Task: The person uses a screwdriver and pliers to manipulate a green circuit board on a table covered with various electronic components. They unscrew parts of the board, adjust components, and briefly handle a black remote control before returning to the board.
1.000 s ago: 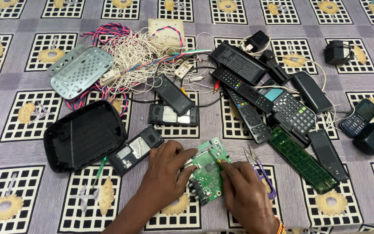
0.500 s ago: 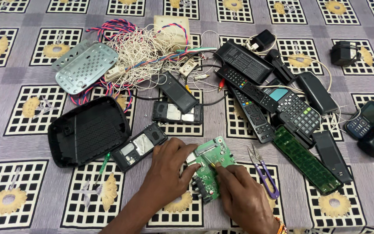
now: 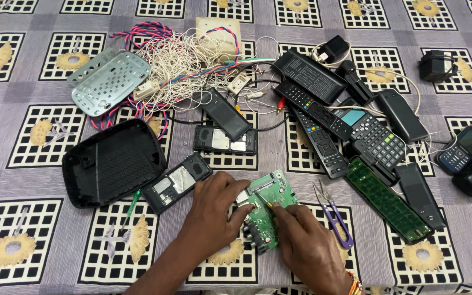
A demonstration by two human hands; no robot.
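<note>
Green printed circuit board [image 3: 267,210] lies on the patterned purple tablecloth [image 3: 23,180], near its front edge. The left hand [image 3: 214,210] pins it with curled fingers; the right hand [image 3: 307,246] apparently pinches a thin tool. Purple-handled snips [image 3: 331,213] lie just right.

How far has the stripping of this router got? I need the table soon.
Done: the black casing half and grey perforated plate lie apart, so the case is open. In hand: the left hand steadies the green circuit board while the right hand presses a thin tool to it. Left: its parts look still attached.
</note>
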